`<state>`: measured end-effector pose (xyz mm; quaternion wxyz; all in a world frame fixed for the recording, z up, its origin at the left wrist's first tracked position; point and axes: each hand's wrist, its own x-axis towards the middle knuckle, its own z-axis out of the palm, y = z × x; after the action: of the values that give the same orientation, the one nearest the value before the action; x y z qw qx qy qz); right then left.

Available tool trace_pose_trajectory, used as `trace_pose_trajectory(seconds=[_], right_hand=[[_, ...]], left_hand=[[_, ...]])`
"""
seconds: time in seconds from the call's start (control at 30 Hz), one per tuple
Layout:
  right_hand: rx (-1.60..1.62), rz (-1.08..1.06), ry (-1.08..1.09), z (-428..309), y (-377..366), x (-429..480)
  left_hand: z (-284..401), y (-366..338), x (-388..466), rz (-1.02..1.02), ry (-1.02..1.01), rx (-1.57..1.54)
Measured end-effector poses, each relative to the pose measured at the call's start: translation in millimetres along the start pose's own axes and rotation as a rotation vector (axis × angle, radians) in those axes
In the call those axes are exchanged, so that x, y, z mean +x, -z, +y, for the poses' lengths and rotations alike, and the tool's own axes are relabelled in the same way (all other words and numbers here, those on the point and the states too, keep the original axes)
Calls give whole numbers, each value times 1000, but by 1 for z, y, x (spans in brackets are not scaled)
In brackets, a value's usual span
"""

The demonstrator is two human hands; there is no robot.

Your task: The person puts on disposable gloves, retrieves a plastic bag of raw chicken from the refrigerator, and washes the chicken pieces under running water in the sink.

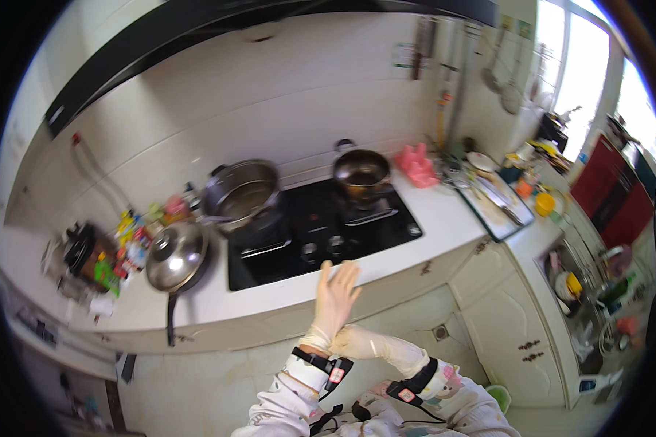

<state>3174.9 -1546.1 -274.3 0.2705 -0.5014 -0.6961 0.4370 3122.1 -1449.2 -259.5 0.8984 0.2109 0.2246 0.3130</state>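
Note:
My left hand [336, 297], in a thin cream-coloured glove, is raised before the counter edge with fingers extended and slightly apart; nothing is in it. My right hand [355, 341], gloved alike, is closed at the left wrist on the cuff of the left glove [320, 337]. Its fingertips are partly hidden there. Beyond the hands lies a black glass cooktop [317, 232]. A deep steel pot [243, 196] stands on its left burner, and a smaller pot [362, 172] on the right one. Both are uncovered.
Left of the cooktop sits a lidded frying pan [177, 257], its handle jutting past the counter edge. Seasoning packets [134, 240] crowd behind it. At right, a knife [497, 202] lies on a cutting board [507, 232], near a cluttered sink [582, 341]. The range hood [158, 54] overhangs.

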Motion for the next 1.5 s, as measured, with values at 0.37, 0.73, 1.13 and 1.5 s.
trace_pose_trajectory(seconds=[0.37,0.73,1.13,1.5], right_hand=[[-156,283,7,-25,-50,9],[78,604,-511,19,17,-176],[427,1010,-892,51,7,-362],[517,1240,-1008,63,-11,-402]], left_hand=[[77,49,-93,-192,-6,836],[-7,-15,-78,-488,459,1225],[-192,-148,31,-861,893,1189],[-248,-212,79,-1115,852,1434]])
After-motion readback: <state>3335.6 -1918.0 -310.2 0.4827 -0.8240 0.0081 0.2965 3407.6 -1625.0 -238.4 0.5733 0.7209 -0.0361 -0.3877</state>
